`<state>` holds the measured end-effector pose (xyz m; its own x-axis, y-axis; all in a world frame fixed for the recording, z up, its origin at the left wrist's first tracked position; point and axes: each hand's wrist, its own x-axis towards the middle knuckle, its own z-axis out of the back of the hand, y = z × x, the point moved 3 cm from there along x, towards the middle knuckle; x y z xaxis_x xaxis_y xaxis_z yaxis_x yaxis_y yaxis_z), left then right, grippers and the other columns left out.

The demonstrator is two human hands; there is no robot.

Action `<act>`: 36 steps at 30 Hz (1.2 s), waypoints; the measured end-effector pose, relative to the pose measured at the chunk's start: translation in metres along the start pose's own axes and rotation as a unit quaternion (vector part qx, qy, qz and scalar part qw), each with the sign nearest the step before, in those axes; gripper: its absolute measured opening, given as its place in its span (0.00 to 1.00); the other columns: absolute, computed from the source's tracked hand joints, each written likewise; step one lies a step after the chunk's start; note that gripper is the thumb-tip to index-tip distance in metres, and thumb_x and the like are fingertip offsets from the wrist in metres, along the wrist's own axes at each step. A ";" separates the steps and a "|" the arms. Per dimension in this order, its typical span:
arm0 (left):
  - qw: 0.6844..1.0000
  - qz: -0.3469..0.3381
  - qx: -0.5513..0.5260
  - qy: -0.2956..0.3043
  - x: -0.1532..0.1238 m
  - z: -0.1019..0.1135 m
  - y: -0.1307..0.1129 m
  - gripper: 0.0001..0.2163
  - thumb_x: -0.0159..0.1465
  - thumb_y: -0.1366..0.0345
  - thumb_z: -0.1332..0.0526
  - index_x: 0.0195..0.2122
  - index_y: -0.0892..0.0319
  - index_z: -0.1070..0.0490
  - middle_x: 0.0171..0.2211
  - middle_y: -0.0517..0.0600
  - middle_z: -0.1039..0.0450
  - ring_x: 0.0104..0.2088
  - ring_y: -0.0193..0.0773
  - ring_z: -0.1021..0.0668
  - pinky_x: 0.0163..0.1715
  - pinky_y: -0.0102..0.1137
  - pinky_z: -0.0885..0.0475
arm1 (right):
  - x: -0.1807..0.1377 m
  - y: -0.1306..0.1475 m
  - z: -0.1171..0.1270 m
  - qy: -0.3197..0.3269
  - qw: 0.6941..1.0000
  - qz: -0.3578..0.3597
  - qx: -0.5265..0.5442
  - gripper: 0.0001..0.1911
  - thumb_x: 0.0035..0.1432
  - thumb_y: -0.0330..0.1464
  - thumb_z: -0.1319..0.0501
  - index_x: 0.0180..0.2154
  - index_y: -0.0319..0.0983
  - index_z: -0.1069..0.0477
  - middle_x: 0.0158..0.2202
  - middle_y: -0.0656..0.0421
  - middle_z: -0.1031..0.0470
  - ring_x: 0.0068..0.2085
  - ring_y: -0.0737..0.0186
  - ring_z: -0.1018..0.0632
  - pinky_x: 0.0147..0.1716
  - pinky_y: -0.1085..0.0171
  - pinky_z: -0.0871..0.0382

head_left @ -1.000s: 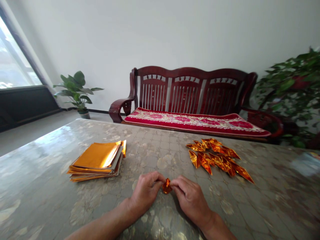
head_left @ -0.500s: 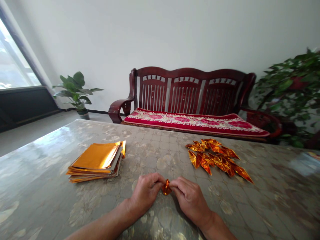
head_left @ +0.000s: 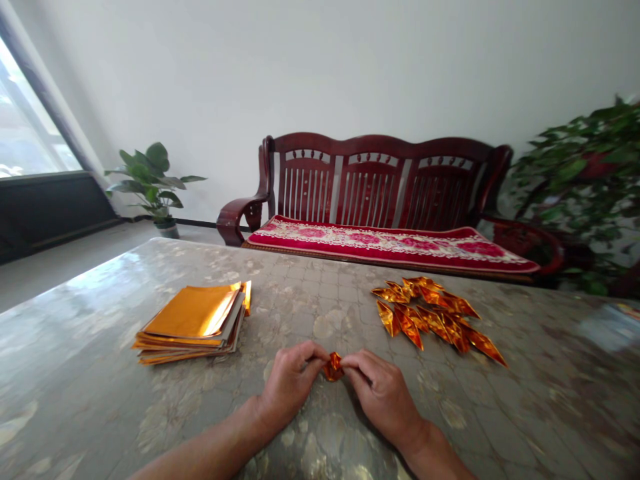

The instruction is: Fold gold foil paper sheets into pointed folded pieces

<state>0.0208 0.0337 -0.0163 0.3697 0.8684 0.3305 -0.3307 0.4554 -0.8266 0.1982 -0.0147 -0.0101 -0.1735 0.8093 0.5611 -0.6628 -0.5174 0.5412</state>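
Between my two hands is a small folded gold foil paper piece (head_left: pixel 333 367), shiny orange-gold. My left hand (head_left: pixel 294 377) pinches its left end between thumb and fingers. On the other side, my right hand (head_left: pixel 379 390) grips the right end the same way. The fingertips cover both ends, so only the middle of the piece shows. To the left lies a stack of square gold foil sheets (head_left: pixel 193 313), slightly uneven at the edges. A cluster of several folded, pointed gold foil pieces (head_left: pixel 435 310) rests beyond my right hand.
A patterned, glossy cover lies over the table (head_left: pixel 300 307). Clear plastic (head_left: pixel 610 327) sits at the far right. Behind the table stands a dark red wooden bench (head_left: pixel 373 187) with a red floral cushion (head_left: pixel 365 239). Potted plants (head_left: pixel 155 177) flank it.
Both hands have risen slightly with the foil piece. Its visible middle looks turned and wider than before. The stack and the cluster have stayed put.
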 end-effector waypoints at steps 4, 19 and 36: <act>1.000 0.002 -0.004 -0.012 -0.001 0.001 0.002 0.07 0.64 0.69 0.40 0.32 0.55 0.22 0.30 0.43 0.20 0.32 0.33 0.20 0.36 0.23 0.30 | -0.001 0.001 0.001 -0.011 1.000 0.001 0.000 0.08 0.66 0.28 0.42 0.40 0.43 0.26 0.34 0.61 0.21 0.35 0.63 0.20 0.37 0.66 0.29; 0.999 0.024 -0.003 -0.032 0.001 0.001 0.005 0.06 0.63 0.69 0.40 0.32 0.56 0.23 0.29 0.43 0.21 0.32 0.33 0.21 0.36 0.25 0.30 | 0.000 0.003 0.003 -0.018 0.999 0.026 -0.004 0.11 0.66 0.27 0.44 0.44 0.44 0.26 0.36 0.60 0.21 0.36 0.63 0.20 0.37 0.66 0.28; 0.999 0.016 -0.022 -0.026 0.002 -0.002 0.006 0.05 0.64 0.69 0.40 0.35 0.55 0.24 0.32 0.43 0.20 0.33 0.33 0.20 0.37 0.25 0.28 | 0.000 0.002 0.001 0.005 1.000 0.013 -0.022 0.11 0.64 0.25 0.45 0.40 0.43 0.26 0.33 0.60 0.22 0.34 0.63 0.21 0.36 0.66 0.29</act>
<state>0.0209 0.0374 -0.0215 0.3131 0.8918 0.3265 -0.3024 0.4195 -0.8559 0.1979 -0.0157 -0.0085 -0.1971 0.7988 0.5684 -0.6892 -0.5252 0.4991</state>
